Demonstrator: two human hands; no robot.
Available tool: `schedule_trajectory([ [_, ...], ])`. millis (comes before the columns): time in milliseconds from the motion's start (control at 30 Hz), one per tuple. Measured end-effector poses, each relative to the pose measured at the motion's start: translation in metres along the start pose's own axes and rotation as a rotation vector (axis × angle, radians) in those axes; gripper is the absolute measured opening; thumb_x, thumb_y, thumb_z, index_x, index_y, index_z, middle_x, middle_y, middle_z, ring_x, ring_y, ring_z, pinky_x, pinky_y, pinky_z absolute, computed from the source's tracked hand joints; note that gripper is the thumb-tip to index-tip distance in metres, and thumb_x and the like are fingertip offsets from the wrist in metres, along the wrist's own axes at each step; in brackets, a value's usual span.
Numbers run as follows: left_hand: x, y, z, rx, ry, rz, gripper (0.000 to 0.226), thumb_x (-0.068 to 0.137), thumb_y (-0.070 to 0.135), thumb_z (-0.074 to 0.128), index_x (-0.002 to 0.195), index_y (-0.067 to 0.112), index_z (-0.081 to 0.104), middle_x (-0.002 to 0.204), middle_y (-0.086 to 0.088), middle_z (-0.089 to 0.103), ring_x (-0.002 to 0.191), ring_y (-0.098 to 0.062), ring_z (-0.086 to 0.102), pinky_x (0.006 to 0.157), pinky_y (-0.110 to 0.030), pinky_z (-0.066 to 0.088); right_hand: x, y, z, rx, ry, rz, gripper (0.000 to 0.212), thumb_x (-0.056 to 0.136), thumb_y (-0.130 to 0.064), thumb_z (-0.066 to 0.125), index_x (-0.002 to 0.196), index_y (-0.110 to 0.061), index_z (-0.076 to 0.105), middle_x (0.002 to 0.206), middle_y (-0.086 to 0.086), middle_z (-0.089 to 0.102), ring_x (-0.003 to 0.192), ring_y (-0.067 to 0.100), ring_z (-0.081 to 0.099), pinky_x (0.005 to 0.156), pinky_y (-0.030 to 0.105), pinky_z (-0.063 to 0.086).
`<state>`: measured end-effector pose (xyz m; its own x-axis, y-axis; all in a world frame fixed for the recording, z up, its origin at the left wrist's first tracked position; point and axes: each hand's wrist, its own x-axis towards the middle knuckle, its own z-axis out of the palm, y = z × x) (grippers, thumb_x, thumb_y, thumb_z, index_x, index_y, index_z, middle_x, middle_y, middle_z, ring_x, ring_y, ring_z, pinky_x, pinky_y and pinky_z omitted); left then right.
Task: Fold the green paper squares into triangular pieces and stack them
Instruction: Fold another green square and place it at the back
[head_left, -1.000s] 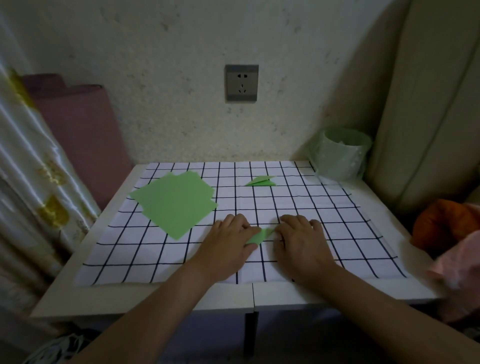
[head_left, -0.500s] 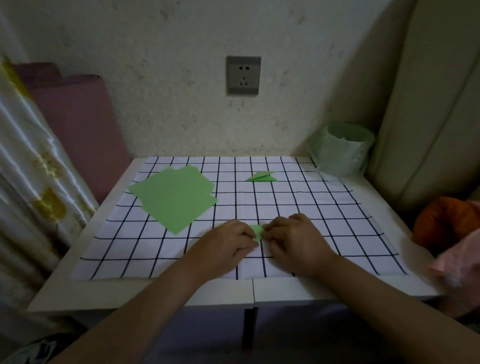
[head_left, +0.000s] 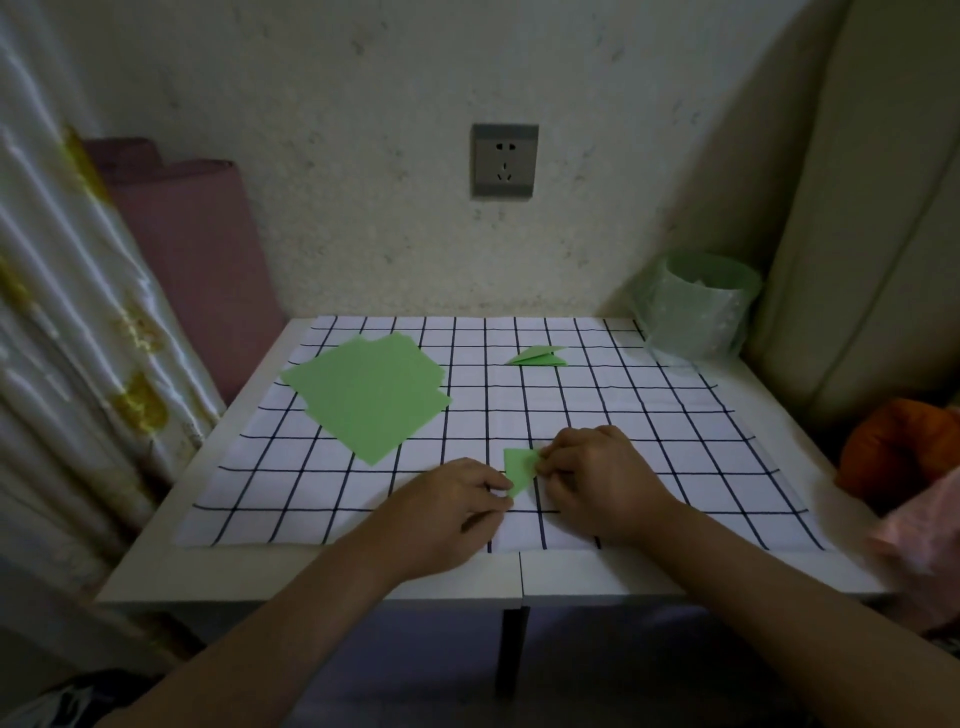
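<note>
A dim room corner with a rough pale wall (head_left: 363, 208) and a grey wall socket (head_left: 504, 161) at its centre. Below stands a small white table (head_left: 311, 587), covered by a white cloth (head_left: 675, 415) printed with a black grid.

On the cloth's far left lies a loose pile of flat green paper squares (head_left: 369, 395), their corners fanned out and not lined up. At the far centre, well apart from the pile, sit the finished folded triangles (head_left: 537, 356), thin, long and pointed, one on top of another.

Near the front edge of the cloth, at its middle, both hands meet on a small green folded piece (head_left: 519, 467). It is a narrow, roughly triangular shape with a blunt top and a point aimed down toward the person, tipped up slightly off the cloth. The left hand (head_left: 447, 509) has its fingers curled and pinches the lower point between thumb and fingertips. The right hand (head_left: 597, 478), fingers also curled under, pinches the piece's right edge. Both bare forearms reach in from the bottom.

At the table's far right corner stands a round green bin (head_left: 696, 306) lined with a clear bag. A shiny striped curtain (head_left: 62, 364) hangs at left beside a rolled pink mat (head_left: 197, 249). A beige cushion (head_left: 857, 208) leans at right, above something orange (head_left: 893, 447).
</note>
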<state>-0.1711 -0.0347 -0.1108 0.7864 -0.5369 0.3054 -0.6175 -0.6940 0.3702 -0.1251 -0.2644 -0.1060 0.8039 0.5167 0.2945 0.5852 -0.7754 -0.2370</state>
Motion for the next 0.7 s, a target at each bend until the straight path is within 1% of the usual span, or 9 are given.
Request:
schedule_trajectory([
  [100,0.012,0.004,-0.005,-0.074,0.042,-0.142,0.038,0.094,0.037,0.047,0.088,0.013,0.075,0.096,0.004,0.071,0.090,-0.005,0.060,0.083,-0.028,0.051,0.003,-0.001,0.000,0.024,0.014,-0.020,0.034,0.086,-0.029,0.047,0.091,-0.023,0.079,0.093,-0.006,0.070,0.083,0.014,0.065,0.078,0.039,0.051],
  [133,0.018,0.004,-0.006,-0.111,0.088,-0.198,0.029,0.095,0.033,0.052,0.090,0.015,0.074,0.091,0.004,0.070,0.084,-0.006,0.060,0.079,-0.027,0.051,0.005,-0.001,-0.001,0.042,0.013,-0.023,0.032,0.085,-0.027,0.049,0.090,-0.021,0.079,0.091,-0.005,0.070,0.081,0.015,0.064,0.076,0.039,0.053],
  [167,0.025,0.004,-0.006,-0.140,0.126,-0.250,0.021,0.095,0.029,0.057,0.100,0.017,0.074,0.095,0.003,0.069,0.086,-0.006,0.060,0.079,-0.022,0.048,0.007,-0.001,-0.002,0.059,0.008,-0.027,0.030,0.084,-0.025,0.050,0.089,-0.020,0.079,0.090,-0.004,0.070,0.079,0.015,0.064,0.075,0.040,0.054],
  [233,0.038,0.001,-0.005,-0.126,0.109,-0.348,0.037,0.095,0.033,0.061,0.131,0.021,0.061,0.116,0.001,0.065,0.106,-0.009,0.056,0.089,-0.018,0.041,0.008,0.000,-0.004,0.071,-0.017,-0.040,0.029,0.084,-0.025,0.051,0.089,-0.020,0.079,0.091,-0.003,0.069,0.078,0.014,0.063,0.074,0.040,0.054],
  [300,0.049,-0.003,0.000,-0.030,0.000,-0.393,0.057,0.092,0.048,0.061,0.142,0.021,0.050,0.128,0.000,0.055,0.124,-0.016,0.044,0.099,-0.024,0.033,0.010,0.003,-0.005,0.075,-0.038,-0.056,0.029,0.084,-0.026,0.052,0.090,-0.020,0.080,0.092,-0.003,0.069,0.079,0.014,0.063,0.072,0.041,0.055],
  [400,0.060,-0.004,0.003,0.078,-0.085,-0.348,0.062,0.083,0.056,0.068,0.133,0.018,0.059,0.123,0.003,0.052,0.121,-0.014,0.039,0.098,-0.024,0.033,0.011,0.009,-0.007,0.117,-0.069,-0.073,0.024,0.082,-0.023,0.058,0.090,-0.018,0.080,0.094,-0.001,0.072,0.083,0.015,0.066,0.073,0.039,0.057],
  [533,0.065,-0.002,-0.002,0.007,-0.074,-0.364,0.050,0.073,0.048,0.080,0.113,0.023,0.064,0.110,0.006,0.054,0.106,-0.011,0.044,0.087,-0.027,0.040,0.015,0.008,-0.018,0.187,-0.108,-0.053,0.016,0.085,-0.015,0.068,0.097,-0.014,0.079,0.099,0.005,0.071,0.087,0.018,0.066,0.080,0.030,0.053],
  [600,0.065,-0.003,-0.006,-0.084,-0.070,-0.399,0.042,0.071,0.039,0.084,0.104,0.027,0.061,0.103,0.009,0.054,0.097,-0.008,0.049,0.080,-0.026,0.043,0.019,0.006,-0.023,0.219,-0.092,0.020,0.021,0.088,-0.015,0.070,0.108,-0.015,0.075,0.104,0.002,0.068,0.092,0.017,0.063,0.082,0.025,0.049],
  [700,0.066,-0.002,-0.010,-0.282,-0.019,-0.437,0.030,0.078,0.020,0.081,0.094,0.030,0.057,0.085,0.013,0.058,0.069,0.007,0.054,0.061,-0.013,0.042,0.027,0.004,-0.027,0.320,-0.106,0.136,0.039,0.089,-0.025,0.071,0.127,-0.022,0.062,0.114,-0.008,0.062,0.098,0.009,0.058,0.086,0.022,0.047],
])
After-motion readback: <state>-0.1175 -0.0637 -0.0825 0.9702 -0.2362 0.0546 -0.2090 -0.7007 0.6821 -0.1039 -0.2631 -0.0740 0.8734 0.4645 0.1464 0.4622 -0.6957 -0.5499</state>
